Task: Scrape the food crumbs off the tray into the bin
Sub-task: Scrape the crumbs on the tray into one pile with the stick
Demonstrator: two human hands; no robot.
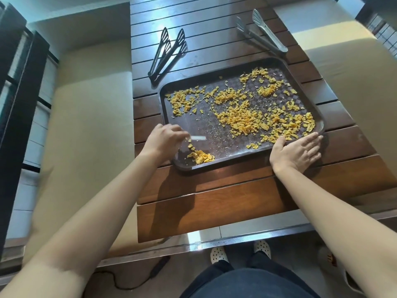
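A dark brown tray [217, 162] lies on the slatted wooden table [214, 198]. Yellow-orange food crumbs [240, 119] are scattered over most of it, and a small heap [200, 157] lies near its front left corner. My left hand [163, 139] is over the tray's left side and holds a thin whitish scraper [197, 138], blurred by motion, just above that heap. My right hand [297, 152] rests with straight fingers on the tray's front right rim. No bin is in view.
Two pairs of black tongs [166, 53] lie on the table behind the tray at left, and metal tongs [261, 33] at the back right. Beige cushioned seats flank the table. A black cable runs across the floor near my feet.
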